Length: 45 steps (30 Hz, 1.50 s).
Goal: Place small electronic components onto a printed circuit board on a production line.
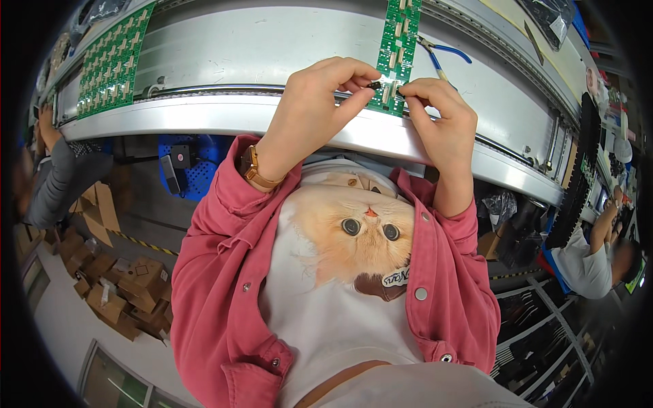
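Shirt (340,309) foremost, board (398,47) between grips (314,100) (447,126)

Wearer's hands (316,102) (447,119): two. Green circuit-board panels (398,49) (115,62): two. Pliers (445,49): one. Wristwatch (252,165): one. Co-workers (54,187) (586,264): two.

Silver metal conveyor (238,54), green circuit panels (113,62) across it, blue-handled pliers (451,49)

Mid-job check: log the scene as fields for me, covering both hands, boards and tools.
Left hand: pinching a small black piece at the narrow board's left edge
Right hand: at its right edge; grip unclear
Narrow board: green strip, partly between the hands
Wide board: green panel, far left
Pliers: blue on handles, right of narrow board
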Available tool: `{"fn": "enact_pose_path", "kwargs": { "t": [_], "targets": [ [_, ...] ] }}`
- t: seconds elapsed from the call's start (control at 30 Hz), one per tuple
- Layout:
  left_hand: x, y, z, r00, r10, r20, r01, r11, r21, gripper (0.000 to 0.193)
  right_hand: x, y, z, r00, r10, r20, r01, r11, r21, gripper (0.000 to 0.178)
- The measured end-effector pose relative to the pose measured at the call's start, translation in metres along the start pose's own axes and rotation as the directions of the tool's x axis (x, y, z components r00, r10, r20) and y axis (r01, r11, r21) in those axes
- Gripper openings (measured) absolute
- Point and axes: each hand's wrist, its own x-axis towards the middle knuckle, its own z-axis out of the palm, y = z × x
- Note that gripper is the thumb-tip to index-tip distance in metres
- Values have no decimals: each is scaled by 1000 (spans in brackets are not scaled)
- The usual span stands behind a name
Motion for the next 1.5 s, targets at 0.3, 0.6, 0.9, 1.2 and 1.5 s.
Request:
{"fn": "enact_pose_path", "kwargs": {
  "t": [0.3, 0.6, 0.9, 1.2, 1.5],
  "targets": [
    [0, -1, 0, 999, 39, 17, -40, 997, 66, 17, -1, -5, -2, 997, 64, 40, -65, 998, 12, 16],
    [0, 0, -1, 999, 15, 48, -19, 996, 84, 18, -1, -4, -2, 998, 49, 50, -49, 999, -10, 17],
    [2, -2, 1, 998, 20, 56, -25, 996, 83, 17, 7, -18, -15, 999, -44, 25, 45, 997, -63, 24],
    [-2, -1, 1, 995, 101, 11, -102, 982, 158, 16, 152, 34, -57, 953, -249, 171, 302, 770, -563, 17],
    [-9, -12, 6, 971, 237, 14, -228, 916, 330, 10, 205, 93, -47, 920, -326, 216, 388, 695, -606, 14]
  ]
}}
